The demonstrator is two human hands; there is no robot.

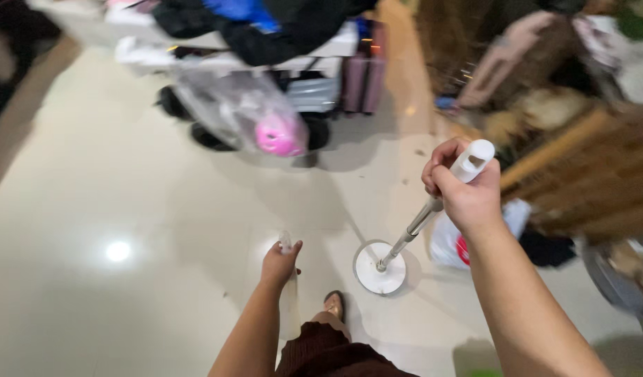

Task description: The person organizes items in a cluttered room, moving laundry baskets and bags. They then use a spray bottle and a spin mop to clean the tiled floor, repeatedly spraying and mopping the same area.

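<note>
Right of centre, the right hand (468, 195) grips the white handle of a mop (412, 230), whose round head rests on the floor (126, 209). Lower centre, the left hand (279, 264) pinches a small clear object (285, 241). A firm, upright grip seems best.

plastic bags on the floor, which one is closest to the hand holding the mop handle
The white plastic bag with a red patch, on the floor just below the right hand, beside the mop's round base. The clear bag holding something pink lies farther off, by the cart.
</note>
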